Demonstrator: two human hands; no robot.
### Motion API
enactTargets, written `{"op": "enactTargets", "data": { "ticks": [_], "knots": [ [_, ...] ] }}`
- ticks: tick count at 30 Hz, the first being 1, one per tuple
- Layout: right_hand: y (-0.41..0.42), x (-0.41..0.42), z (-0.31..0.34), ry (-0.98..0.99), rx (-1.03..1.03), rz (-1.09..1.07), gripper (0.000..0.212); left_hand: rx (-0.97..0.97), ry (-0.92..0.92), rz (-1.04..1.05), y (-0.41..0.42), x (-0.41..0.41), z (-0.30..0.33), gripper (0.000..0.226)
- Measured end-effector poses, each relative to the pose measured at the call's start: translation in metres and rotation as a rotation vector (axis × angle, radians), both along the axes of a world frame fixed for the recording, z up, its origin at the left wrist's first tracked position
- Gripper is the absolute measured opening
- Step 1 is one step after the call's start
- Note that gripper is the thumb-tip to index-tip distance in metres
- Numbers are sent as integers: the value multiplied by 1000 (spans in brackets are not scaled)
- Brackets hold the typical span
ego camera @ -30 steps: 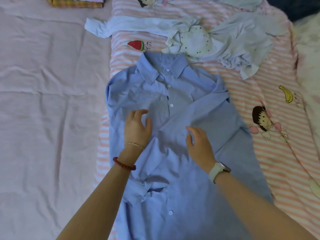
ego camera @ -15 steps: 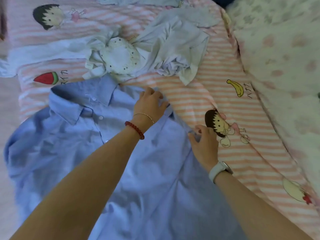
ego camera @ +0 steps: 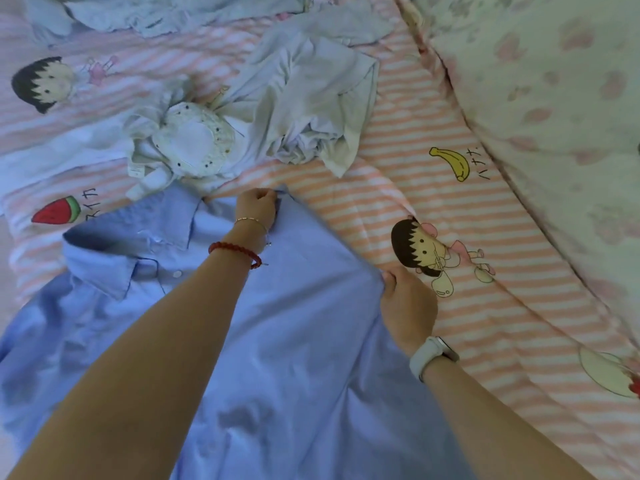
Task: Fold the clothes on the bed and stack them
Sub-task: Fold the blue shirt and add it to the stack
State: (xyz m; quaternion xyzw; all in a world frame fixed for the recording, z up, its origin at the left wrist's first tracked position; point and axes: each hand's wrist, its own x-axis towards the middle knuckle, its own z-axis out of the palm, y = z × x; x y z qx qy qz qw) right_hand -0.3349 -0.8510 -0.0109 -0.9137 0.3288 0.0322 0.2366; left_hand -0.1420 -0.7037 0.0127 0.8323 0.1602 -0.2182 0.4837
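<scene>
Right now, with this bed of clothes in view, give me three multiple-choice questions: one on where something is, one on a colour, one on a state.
1. Where does the crumpled white garment lie relative to the light blue collared button-up shirt?
A. beyond its collar end
B. under its hem
C. folded on top of it

2. What colour is the beaded bracelet on the left wrist?
A. green
B. red
C. black

3. What is the right hand doing?
A. lying flat on the striped sheet
B. hanging idle
C. gripping the shirt's edge

Answers: A, it lies past the collar; B, the beads are red; C, its fingers curl round the fabric, as the left hand pinches near the shoulder.
</scene>
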Motion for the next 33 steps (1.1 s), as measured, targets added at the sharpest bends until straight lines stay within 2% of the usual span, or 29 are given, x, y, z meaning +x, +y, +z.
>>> {"op": "enactTargets", "data": {
  "ticks": [3,5,8,10,12,14,16,18,21,24,26,31,33],
  "knots": [
    [4,0,-1,87,-85,-30,24,54,-24,19,-1,0,-8,30],
    [9,-3,0,4,-141,-37,21,84,-66,-26,0,-4,-7,32],
    [22,-7,6,-228,-280,224,33,197,-105,-190,3,-12,-5,31],
    [35,-10,8,-227,-251,478,40,249,-43,-256,7,-13,-10,39],
    [44,-17,2,-124,-243,632,45,177,19,-208,10,-9,-14,37],
    [45,-25,-6,48,-259,712,49,19,26,-23,12,-4,-11,29],
    [41,-29,-11,139,-251,744,53,-174,51,176,17,2,-5,20],
    [42,-28,-8,163,-237,741,55,-215,26,194,28,3,-3,12],
    [57,-28,5,120,-245,721,55,-98,-151,131,54,-23,11,20],
    [91,-37,16,26,-202,759,52,40,-367,61,95,-102,32,26],
    [121,-50,18,-48,-147,794,49,111,-444,111,134,-159,38,30],
    [212,-85,23,-171,41,925,43,427,-354,396,251,-265,22,46],
    [247,-97,27,-188,61,1027,42,458,-268,520,286,-291,18,37]
  ]
}}
